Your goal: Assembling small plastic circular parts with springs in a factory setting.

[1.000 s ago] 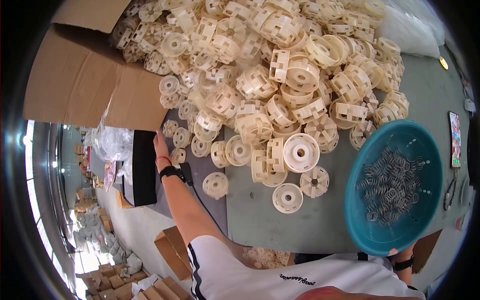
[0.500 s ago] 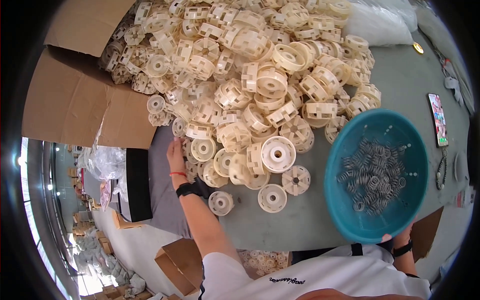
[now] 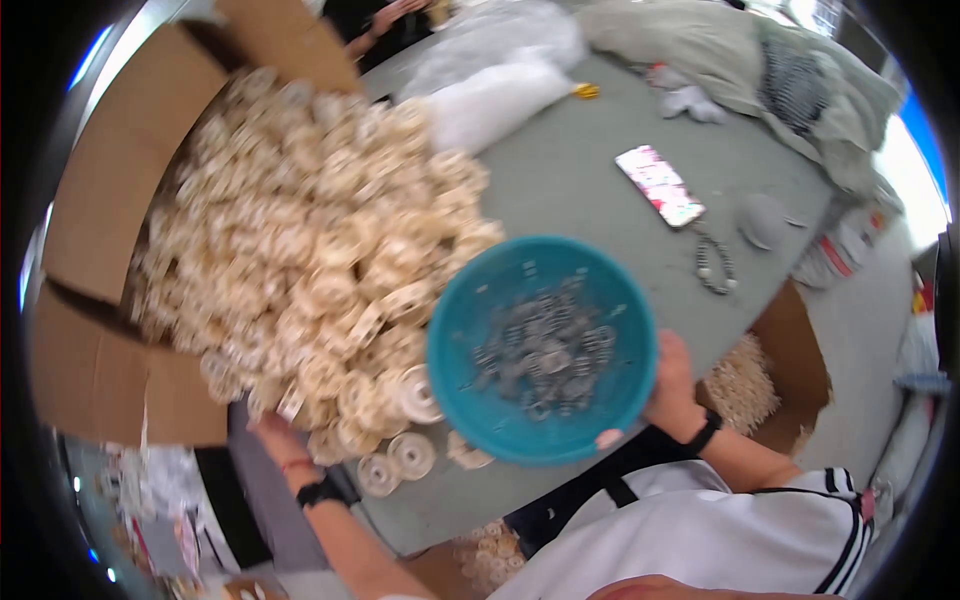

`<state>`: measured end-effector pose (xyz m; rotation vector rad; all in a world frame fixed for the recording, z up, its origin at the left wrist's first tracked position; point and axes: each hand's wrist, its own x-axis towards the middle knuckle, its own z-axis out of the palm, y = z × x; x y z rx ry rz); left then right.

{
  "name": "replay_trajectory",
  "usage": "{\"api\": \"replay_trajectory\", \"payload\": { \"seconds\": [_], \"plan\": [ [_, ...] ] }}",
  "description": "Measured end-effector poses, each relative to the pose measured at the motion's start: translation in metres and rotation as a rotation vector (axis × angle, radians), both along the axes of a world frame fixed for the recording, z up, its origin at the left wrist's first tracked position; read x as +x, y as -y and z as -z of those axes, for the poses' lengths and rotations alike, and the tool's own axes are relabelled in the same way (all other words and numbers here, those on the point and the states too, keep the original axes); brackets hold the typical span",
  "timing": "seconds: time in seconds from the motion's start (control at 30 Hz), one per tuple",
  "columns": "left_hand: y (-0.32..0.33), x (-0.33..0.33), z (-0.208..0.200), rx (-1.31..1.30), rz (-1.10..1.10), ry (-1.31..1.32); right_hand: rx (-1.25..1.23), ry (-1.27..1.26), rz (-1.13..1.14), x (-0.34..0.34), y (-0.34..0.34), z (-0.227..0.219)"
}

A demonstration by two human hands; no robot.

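Observation:
My right hand (image 3: 672, 385) grips the near right rim of a round teal basin (image 3: 445, 385), its thumb showing over the edge and the other fingers hidden. A heap of metal coil springs (image 3: 545, 350) lies in the basin. The basin's left side overlaps the border of a large pile of cream plastic slotted wheels (image 3: 330, 250). At the pile's near left edge, my left hand (image 3: 277, 437) reaches against the wheels; blur hides how its fingers are set. Two loose wheels (image 3: 410, 456) lie flat on the grey table (image 3: 560, 150) between my arms.
An open cardboard box (image 3: 105, 190) borders the pile on the left. Beyond the basin lie a phone (image 3: 660, 187) and a beaded strap (image 3: 714, 265). Another box (image 3: 800, 350) with small cream parts stands at the right. Clear plastic bags (image 3: 500, 95) and another person's hand (image 3: 398, 10) are at the back.
The view has swung to the right. My right hand has brought the basin left, closer to the wheels, so it now covers some of them. My left hand stays at the pile's edge.

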<state>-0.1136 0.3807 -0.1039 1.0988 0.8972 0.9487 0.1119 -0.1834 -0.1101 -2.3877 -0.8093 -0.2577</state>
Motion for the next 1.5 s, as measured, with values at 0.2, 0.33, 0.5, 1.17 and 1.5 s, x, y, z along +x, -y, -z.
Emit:
{"api": "replay_trajectory", "payload": {
  "seconds": [0.2, 0.33, 0.5, 1.17, 1.5],
  "plan": [
    [0.067, -0.049, -0.017, 0.273, -0.048, -0.292, 0.412, -0.084, 0.078, 0.011, 0.012, -0.009],
    [0.154, -0.027, -0.031, 0.847, 0.17, -0.851, 1.269, -0.122, 0.238, 0.062, 0.045, -0.087],
    [0.234, -0.028, -0.019, 1.463, 0.312, -1.032, 1.182, -0.268, -0.886, 0.084, 0.045, -0.138],
    [0.242, -0.031, 0.016, 1.242, 0.333, -1.018, 1.985, -0.993, -1.547, 0.028, -0.074, -0.174],
    [0.241, -0.022, 0.016, 1.227, 0.415, -1.1, 2.162, -0.83, -1.462, 0.039, -0.078, -0.16]
  ]
}}
